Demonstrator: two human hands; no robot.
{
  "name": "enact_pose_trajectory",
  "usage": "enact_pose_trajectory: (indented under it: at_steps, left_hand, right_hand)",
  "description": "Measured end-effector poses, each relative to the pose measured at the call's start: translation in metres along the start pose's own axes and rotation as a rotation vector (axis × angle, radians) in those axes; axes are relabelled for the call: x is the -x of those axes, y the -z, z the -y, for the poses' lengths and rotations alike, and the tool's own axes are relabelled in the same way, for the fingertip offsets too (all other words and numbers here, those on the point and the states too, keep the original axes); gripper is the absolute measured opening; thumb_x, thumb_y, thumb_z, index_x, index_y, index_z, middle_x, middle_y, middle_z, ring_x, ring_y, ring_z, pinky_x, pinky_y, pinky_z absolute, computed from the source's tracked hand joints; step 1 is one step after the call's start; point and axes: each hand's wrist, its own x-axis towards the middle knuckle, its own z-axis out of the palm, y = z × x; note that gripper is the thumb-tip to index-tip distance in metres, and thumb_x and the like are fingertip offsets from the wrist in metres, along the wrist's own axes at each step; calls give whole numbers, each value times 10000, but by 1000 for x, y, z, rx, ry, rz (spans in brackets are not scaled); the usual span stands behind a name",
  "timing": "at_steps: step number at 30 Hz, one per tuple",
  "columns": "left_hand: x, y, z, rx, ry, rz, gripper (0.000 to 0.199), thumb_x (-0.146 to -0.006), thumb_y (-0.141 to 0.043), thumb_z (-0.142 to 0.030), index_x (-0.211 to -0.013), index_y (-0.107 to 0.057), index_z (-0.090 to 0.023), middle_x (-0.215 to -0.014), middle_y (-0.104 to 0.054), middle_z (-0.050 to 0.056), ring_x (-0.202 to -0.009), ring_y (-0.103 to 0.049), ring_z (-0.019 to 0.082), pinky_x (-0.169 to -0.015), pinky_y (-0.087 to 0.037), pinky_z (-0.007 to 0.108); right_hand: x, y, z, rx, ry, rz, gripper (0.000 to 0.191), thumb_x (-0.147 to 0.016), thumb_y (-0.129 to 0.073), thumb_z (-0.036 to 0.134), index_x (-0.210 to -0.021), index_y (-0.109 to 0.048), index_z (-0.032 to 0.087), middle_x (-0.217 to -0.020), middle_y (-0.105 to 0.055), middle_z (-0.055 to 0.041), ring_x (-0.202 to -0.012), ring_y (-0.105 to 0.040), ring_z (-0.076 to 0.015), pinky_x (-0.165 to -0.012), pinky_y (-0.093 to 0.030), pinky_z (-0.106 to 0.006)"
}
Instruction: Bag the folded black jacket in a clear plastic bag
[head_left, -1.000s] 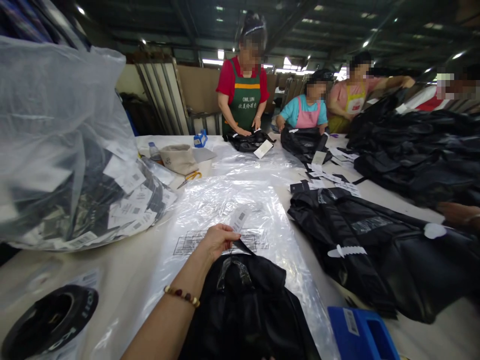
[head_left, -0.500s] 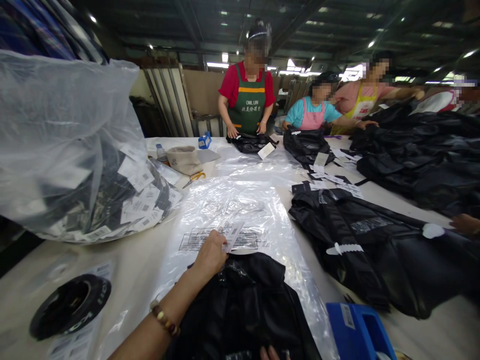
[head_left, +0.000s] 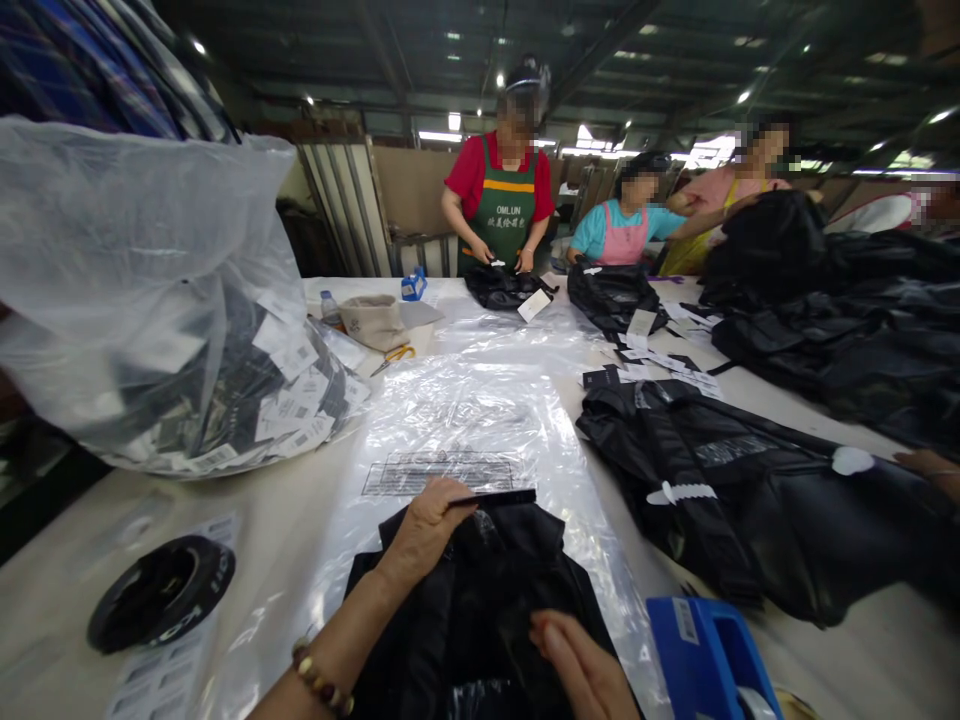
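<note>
Left hand (head_left: 421,527) pinches dark flat tag (head_left: 495,497) at collar of black garment (head_left: 480,620); right hand (head_left: 581,668) rests flat on garment, clear plastic bag (head_left: 465,420) beneath.

One black garment (head_left: 480,600) lies at 6 o'clock under two hands, left (head_left: 424,530) and right (head_left: 581,670). One black tag (head_left: 495,497) sits in the left grip. One big clear bag (head_left: 150,300) of tags stands at 10 o'clock, one black tape roll (head_left: 161,592) at 8, one blue dispenser (head_left: 712,660) at 4, one pair of scissors (head_left: 394,357) at 12. Four co-workers stand beyond, one in a green apron (head_left: 501,205).
</note>
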Motion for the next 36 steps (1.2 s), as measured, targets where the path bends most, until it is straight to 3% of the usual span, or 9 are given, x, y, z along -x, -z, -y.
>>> enact_pose_trajectory:
  at_steps: [2,5,9,15,19,23,29,32,36]
  left_hand:
    - [8,1,-1,66,-77,59,157,-828,-526,-252,-810,-681,-242,-845,-667,18,-868,-576,157,-846,-447,292]
    - [20,-1,3,30,-174,133,170,-822,-549,-263,-852,-713,-298,-956,-668,41,-970,-568,188,-906,-416,350]
    - [31,-4,21,-134,-155,151,233,-806,-564,-239,-944,-697,-370,-1217,-587,58,-1175,-472,244,-998,-356,436]
    - [25,4,46,-225,93,87,373,-819,-434,-149,-1100,-638,-284,-1189,-612,62,-1125,-528,200,-1003,-399,379]
    - [1,-9,43,-312,226,-19,356,-850,-399,-200,-1161,-566,-154,-1167,-613,121,-1111,-530,225,-1006,-386,392]
    - [-26,-43,29,-399,233,-14,335,-894,-358,-292,-1093,-568,-123,-1098,-622,149,-1072,-531,238,-968,-380,360]
    - [-34,-84,39,-530,230,42,368,-887,-357,-399,-907,-606,-128,-878,-633,166,-894,-551,292,-830,-381,411]
    - [-29,-90,46,-542,168,58,333,-881,-358,-370,-840,-616,-164,-804,-613,132,-835,-536,275,-774,-362,385]
    - [-26,-92,54,-520,98,46,346,-875,-328,-352,-741,-602,-190,-658,-536,81,-704,-487,239,-661,-305,333]
  right_hand:
    - [-29,8,33,-404,-384,139,533,-800,-423,662,-907,-639,188,-773,-698,-83,-615,-634,-178,-531,-472,-276]
    - [-58,8,63,-782,-564,210,510,-747,-544,623,-975,-581,168,-764,-674,-54,-604,-612,-137,-495,-416,-215]
    - [-56,-9,63,-683,-440,174,482,-547,-789,379,-914,-564,162,-677,-645,-5,-579,-598,-144,-542,-448,-241]
    - [-30,-37,33,-18,78,27,265,-743,-569,369,-934,-608,190,-903,-671,-84,-849,-630,-228,-757,-501,-334]
    - [-31,-54,15,35,-10,-20,201,-770,-507,369,-842,-577,194,-737,-645,-46,-625,-603,-186,-589,-494,-286]
    - [-38,-64,-1,-90,-115,21,244,-790,-508,436,-833,-529,196,-655,-600,-5,-494,-529,-139,-454,-420,-238]
    - [-43,-67,-9,72,19,-29,158,-818,-513,357,-830,-558,206,-645,-608,11,-566,-563,-142,-510,-436,-222]
    - [-35,-71,-5,307,96,-79,159,-816,-500,261,-951,-570,215,-812,-662,-30,-716,-634,-178,-608,-484,-246]
    - [-14,-53,4,608,198,-69,272,-755,-601,256,-1026,-586,266,-869,-659,-29,-637,-638,-196,-536,-485,-269]
